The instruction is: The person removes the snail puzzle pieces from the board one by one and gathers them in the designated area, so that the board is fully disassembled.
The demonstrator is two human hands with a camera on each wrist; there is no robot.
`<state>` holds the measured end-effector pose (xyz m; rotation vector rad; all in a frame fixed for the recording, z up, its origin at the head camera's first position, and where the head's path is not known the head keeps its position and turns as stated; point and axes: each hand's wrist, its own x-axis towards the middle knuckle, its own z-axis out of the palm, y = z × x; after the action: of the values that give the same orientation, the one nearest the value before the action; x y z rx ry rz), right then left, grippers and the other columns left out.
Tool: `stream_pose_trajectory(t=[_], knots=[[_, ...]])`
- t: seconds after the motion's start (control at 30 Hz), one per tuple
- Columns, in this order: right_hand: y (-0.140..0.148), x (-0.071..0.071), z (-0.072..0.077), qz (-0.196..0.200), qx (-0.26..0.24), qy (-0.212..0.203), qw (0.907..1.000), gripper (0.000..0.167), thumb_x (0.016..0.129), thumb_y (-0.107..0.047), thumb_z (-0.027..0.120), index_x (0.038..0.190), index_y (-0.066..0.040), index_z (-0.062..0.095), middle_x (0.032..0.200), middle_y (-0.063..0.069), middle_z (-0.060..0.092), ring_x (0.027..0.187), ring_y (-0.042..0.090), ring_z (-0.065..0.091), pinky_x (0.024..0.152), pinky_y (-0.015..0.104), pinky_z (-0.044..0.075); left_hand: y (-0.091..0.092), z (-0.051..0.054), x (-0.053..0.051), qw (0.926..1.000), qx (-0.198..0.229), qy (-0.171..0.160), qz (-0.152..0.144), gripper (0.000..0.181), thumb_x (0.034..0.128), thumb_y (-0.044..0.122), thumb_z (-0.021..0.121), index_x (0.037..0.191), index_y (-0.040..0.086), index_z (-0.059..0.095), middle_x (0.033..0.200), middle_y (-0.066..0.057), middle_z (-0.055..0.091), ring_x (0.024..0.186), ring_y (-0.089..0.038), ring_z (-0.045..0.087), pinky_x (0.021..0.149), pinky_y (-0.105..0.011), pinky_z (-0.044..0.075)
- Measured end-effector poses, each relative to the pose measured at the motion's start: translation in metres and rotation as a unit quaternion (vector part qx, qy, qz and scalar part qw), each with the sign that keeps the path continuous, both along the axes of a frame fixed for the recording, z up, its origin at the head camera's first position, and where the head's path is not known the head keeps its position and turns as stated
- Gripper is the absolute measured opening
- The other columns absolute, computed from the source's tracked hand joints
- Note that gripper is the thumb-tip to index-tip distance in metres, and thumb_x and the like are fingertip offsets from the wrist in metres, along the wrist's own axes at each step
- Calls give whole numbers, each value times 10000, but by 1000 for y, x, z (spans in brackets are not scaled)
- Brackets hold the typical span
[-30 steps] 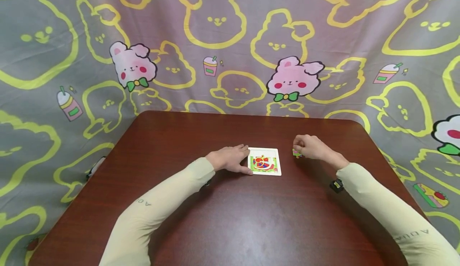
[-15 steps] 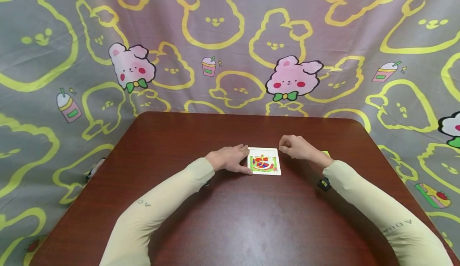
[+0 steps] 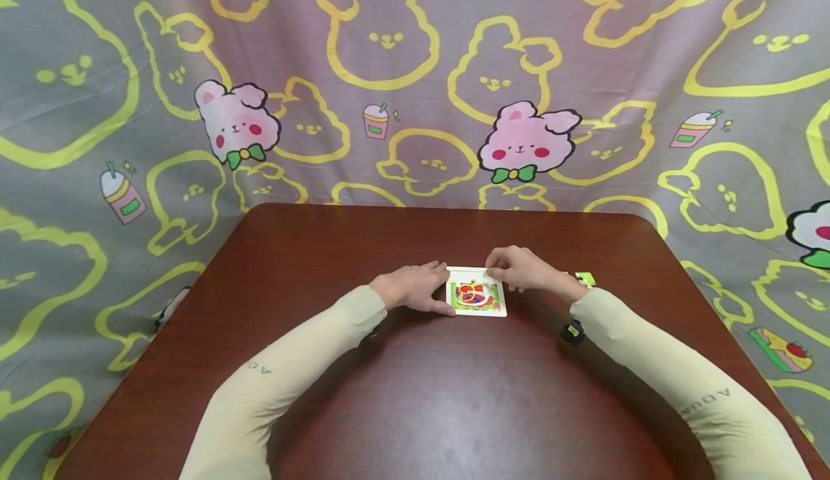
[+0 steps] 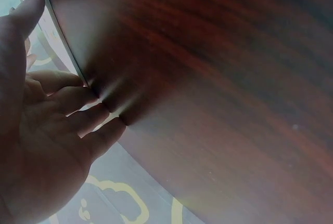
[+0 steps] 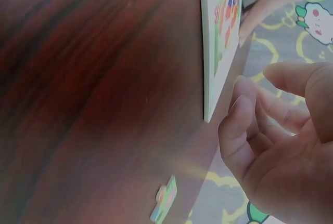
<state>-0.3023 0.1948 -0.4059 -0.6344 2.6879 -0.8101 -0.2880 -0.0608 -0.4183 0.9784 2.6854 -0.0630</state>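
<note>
A white-framed picture puzzle board (image 3: 476, 311), with a red, blue and green picture, lies on the table. My left hand (image 3: 413, 287) rests at its left edge with fingers spread; the left wrist view shows the fingertips (image 4: 118, 126) along that edge. My right hand (image 3: 524, 269) is over the board's upper right corner, fingers bent. In the right wrist view the thumb (image 5: 291, 78) stands a little away from the curled fingers. Whether a puzzle piece is between the fingertips cannot be seen. A green puzzle piece (image 3: 586, 278) lies right of the board, beside the right wrist.
The dark brown table (image 3: 415, 401) extends around the board. Behind it hangs a patterned curtain (image 3: 428, 91) with cartoon rabbits. A small black device (image 3: 573, 331) is at the right wrist.
My right hand has moved left, from a colourful puzzle piece beside the board to the board's upper right corner. The green piece behind the wrist has come into view. The left hand stays put.
</note>
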Motion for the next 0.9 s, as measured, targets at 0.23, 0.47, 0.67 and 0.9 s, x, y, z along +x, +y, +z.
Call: stream_pose_trajectory(t=[0.23,0.47,0.67,0.9], knots=[[-14,0,-4,220,36,-62,9997,221,948,-237,647,1102,-78,658,883,80,686,498,203,590,448,296,496,0,0,0,10000,16,-73,32,934,858,737,518,1527,112,335,1624,-114,260,1512,-254,238,1164,-459,335],[-26,-1,-6,443,136,103,9989,217,932,-246,669,1088,-94,658,888,65,703,483,148,586,450,262,501,1,0,-1,10000,4,-47,63,937,854,748,511,1532,128,327,1627,-102,255,1515,-246,231,1163,-463,336],[-36,-1,-6,671,351,346,9965,250,881,-252,710,1067,-89,673,834,39,720,613,110,598,572,251,483,1,1,-1,10000,-2,-49,47,909,858,737,519,1513,127,360,1623,-108,265,1514,-252,232,1163,-465,337],[-41,-1,-11,789,530,274,9951,262,862,-241,738,1066,-94,663,819,7,731,685,87,615,639,249,481,1,1,-1,10000,40,-14,-6,826,861,722,534,1428,130,437,1612,-116,290,1506,-262,255,1145,-473,359]])
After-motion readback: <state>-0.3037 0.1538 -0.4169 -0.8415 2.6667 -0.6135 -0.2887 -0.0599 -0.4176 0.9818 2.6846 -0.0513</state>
